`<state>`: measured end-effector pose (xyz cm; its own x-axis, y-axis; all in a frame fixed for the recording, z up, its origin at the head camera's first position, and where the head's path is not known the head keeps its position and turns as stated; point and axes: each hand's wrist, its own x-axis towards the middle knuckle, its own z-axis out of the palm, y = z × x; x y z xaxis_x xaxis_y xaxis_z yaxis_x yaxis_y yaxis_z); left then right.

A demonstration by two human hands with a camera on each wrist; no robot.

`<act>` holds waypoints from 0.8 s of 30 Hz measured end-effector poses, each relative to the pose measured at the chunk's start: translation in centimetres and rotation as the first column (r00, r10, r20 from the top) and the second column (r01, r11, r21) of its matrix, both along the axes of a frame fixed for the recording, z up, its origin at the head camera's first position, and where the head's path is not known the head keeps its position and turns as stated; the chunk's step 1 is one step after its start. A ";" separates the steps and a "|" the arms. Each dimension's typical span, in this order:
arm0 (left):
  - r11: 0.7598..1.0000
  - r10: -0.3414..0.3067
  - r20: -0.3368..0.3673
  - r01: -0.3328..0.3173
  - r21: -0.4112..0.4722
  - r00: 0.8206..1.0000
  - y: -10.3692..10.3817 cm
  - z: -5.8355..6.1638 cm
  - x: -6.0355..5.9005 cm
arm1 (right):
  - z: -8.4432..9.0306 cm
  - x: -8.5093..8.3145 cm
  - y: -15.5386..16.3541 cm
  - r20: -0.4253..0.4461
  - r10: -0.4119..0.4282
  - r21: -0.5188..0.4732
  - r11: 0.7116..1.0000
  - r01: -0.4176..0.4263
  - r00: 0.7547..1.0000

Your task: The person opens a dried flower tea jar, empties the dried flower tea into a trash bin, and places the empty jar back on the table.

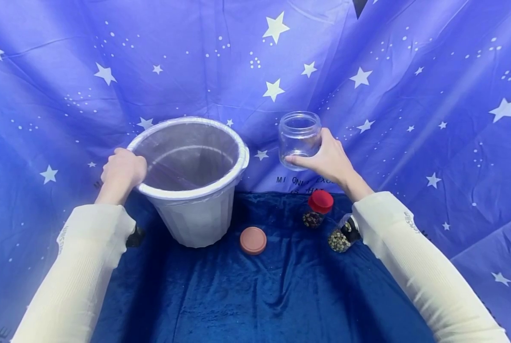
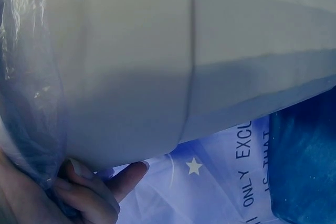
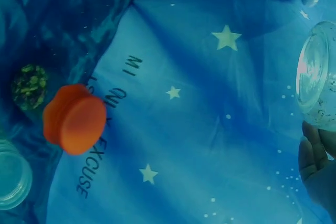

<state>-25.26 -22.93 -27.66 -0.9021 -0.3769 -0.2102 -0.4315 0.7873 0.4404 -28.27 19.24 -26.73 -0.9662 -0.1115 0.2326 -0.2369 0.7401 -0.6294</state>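
While the left hand (image 1: 123, 168) grips the bin (image 1: 193, 216), centre-left, the right hand (image 1: 329, 156) clasps the jar (image 1: 299, 137), upper right of centre (head) | left wrist: fingers (image 2: 88, 199) curled, lower left | right wrist: jar, right edge; smooth glass could slip if grasp loosens.

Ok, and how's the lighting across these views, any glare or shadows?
Head view: bright, shadow bands on the dark blue cloth; left wrist view: dimmer, a broad shadow across the trash can, glints on its plastic liner; right wrist view: strong blue-green cast, the red jar lid looking orange.
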 end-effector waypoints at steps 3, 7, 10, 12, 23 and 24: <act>1.000 0.002 -0.005 -0.002 0.002 1.000 0.0 -0.1 0.0 | -0.7 0.1 0.4 -0.009 -0.015 -0.010 1.000 0.015 1.000; 1.000 0.000 -0.008 0.000 0.002 1.000 0.0 -0.2 0.0 | -1.8 0.3 1.1 -0.011 -0.033 -0.016 0.999 0.033 0.999; 1.000 0.005 -0.007 -0.005 0.004 1.000 0.0 -0.2 0.0 | -2.6 0.5 1.7 0.003 -0.041 -0.013 0.999 0.041 0.999; 1.000 0.009 -0.007 -0.009 0.005 1.000 -0.1 -0.1 0.1 | -3.2 0.6 2.1 0.018 -0.041 -0.013 0.999 0.041 0.999; 1.000 0.008 -0.006 -0.008 0.006 1.000 0.1 0.0 0.1 | -7.4 1.5 4.2 0.092 -0.033 0.024 0.999 0.031 0.995; 1.000 0.008 -0.006 -0.008 0.006 1.000 0.1 0.0 0.1 | -7.7 1.6 4.3 0.097 -0.034 0.026 0.999 0.032 0.995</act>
<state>-25.18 -22.85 -27.67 -0.9004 -0.3827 -0.2070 -0.4350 0.7814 0.4474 -26.67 23.52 -34.42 -0.9873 -0.0835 0.1350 -0.1506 0.7618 -0.6300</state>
